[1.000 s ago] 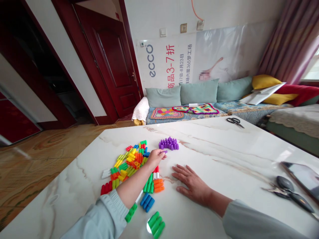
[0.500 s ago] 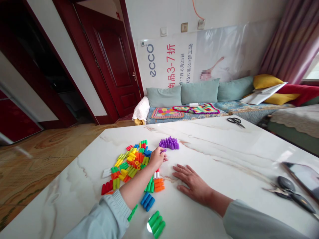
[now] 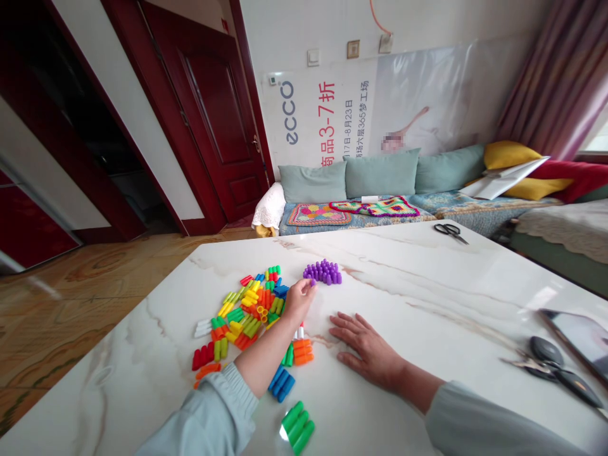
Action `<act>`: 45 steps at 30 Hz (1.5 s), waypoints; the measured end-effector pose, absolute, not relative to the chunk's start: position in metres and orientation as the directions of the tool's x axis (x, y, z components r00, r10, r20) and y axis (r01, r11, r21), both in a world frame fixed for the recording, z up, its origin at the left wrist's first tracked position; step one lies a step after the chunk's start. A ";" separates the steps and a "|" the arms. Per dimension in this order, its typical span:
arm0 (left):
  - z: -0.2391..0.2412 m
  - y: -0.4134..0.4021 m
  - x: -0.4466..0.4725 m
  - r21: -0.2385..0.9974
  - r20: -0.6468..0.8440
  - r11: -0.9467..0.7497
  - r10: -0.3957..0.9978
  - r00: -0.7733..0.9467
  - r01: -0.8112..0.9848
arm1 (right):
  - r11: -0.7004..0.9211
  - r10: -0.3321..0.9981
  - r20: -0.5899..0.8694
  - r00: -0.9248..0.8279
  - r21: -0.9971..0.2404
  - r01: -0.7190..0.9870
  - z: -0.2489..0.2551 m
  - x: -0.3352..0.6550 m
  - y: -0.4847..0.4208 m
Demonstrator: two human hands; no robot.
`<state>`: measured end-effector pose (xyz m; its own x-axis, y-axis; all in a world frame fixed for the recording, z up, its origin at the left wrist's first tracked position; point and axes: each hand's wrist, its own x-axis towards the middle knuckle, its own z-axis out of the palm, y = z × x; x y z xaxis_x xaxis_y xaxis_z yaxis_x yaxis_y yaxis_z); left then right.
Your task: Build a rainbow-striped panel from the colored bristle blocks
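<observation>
My left hand [image 3: 299, 301] pinches a small purple plastic block [image 3: 313, 282] between its fingertips. Just beyond it, a tight cluster of purple blocks [image 3: 323, 271] with rounded tops stands upright on the table. Under and left of my left forearm spreads a loose heap of mixed plastic blocks [image 3: 249, 297], in joined tubes of yellow, orange, green, red and white. My right hand [image 3: 365, 347] lies flat on the tabletop with fingers apart, holding nothing. Nearer to me are an orange block [image 3: 303, 351], a blue block [image 3: 282, 384] and a green block [image 3: 298, 427].
The white marbled table [image 3: 408, 285] fills the foreground. Scissors [image 3: 450, 232] lie near its far edge. At the right are keys with a black fob [image 3: 546, 351] and a phone-like dark device [image 3: 579, 345]. Behind stands a sofa with grey-green cushions [image 3: 380, 174].
My left hand has moved slightly up and away from me, bringing the purple block closer to the purple cluster and turning it more upright. My right hand stays in place.
</observation>
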<state>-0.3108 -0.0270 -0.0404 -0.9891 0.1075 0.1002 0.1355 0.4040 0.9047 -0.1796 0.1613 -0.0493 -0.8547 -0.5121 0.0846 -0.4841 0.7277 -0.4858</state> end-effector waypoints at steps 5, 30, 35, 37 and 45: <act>-0.046 -0.026 -0.316 0.787 0.198 0.582 0.077 -0.977 0.205 | 0.735 -0.510 0.077 -0.857 -0.478 -0.481 -0.048 -0.179 0.161; -0.056 -0.023 -0.300 0.514 0.295 0.756 0.287 -0.912 0.404 | 0.735 -0.515 0.095 -0.852 -0.464 -0.495 -0.051 -0.180 0.162; -0.057 -0.021 -0.303 0.516 0.273 0.753 0.306 -0.912 0.407 | 0.739 -0.512 0.091 -0.854 -0.460 -0.492 -0.050 -0.180 0.162; -0.052 -0.021 -0.301 0.527 0.277 0.732 0.331 -0.902 0.431 | 0.740 -0.512 0.093 -0.854 -0.457 -0.493 -0.051 -0.181 0.162; -0.025 -0.095 -0.206 0.533 0.491 0.608 0.344 -0.801 0.588 | 0.747 -0.511 0.124 -0.850 -0.426 -0.511 -0.056 -0.181 0.162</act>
<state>-0.2063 -0.0950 -0.0246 -0.8005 0.3439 0.4908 0.5881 0.6085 0.5328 -0.1807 0.1624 -0.0561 -0.8503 -0.5114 0.1240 -0.5111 0.7466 -0.4259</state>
